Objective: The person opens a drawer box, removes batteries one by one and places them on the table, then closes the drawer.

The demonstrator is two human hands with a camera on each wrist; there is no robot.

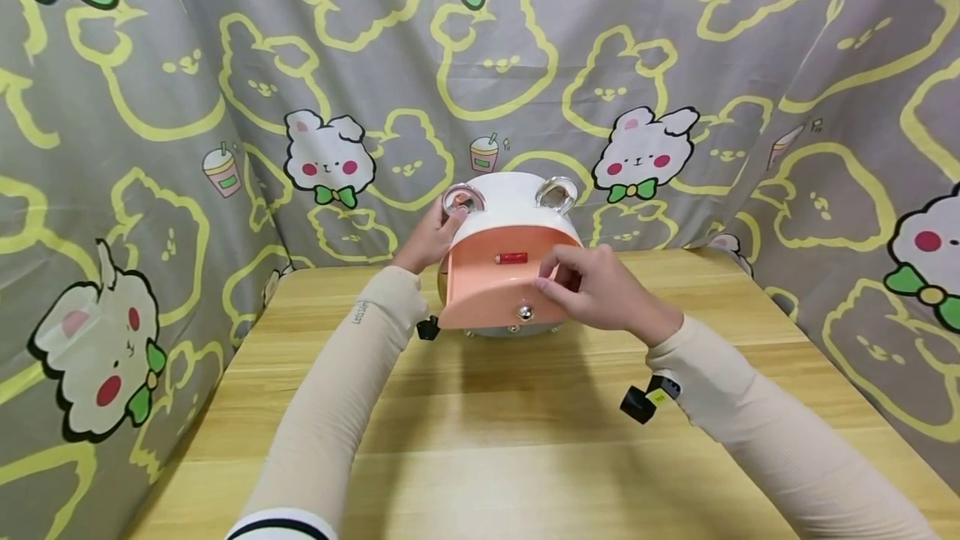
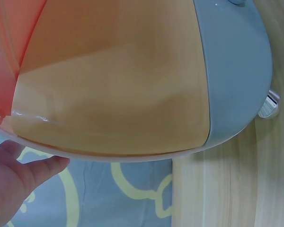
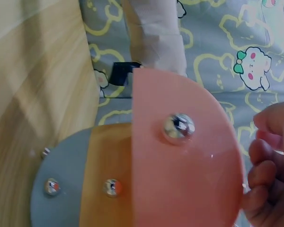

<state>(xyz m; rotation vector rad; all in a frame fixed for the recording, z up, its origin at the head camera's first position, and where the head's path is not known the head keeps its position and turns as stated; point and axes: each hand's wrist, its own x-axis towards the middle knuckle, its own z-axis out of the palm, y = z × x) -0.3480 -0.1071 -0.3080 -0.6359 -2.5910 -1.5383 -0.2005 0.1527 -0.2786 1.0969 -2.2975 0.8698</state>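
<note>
A white bear-shaped box with two clear round ears stands at the far middle of the wooden table. Its orange drawer is pulled out toward me, with a silver knob on the front and a small red thing on top. My left hand grips the box's left side just below the left ear. My right hand pinches the drawer's right edge with curled fingers. In the right wrist view the drawer front, its knob and my right fingers show close up. The left wrist view shows the translucent orange body and my left hand.
Grey cloth printed with yellow and white bunnies hangs behind and on both sides of the table. The table's left edge and right edge meet the cloth. Small metal feet show under the box.
</note>
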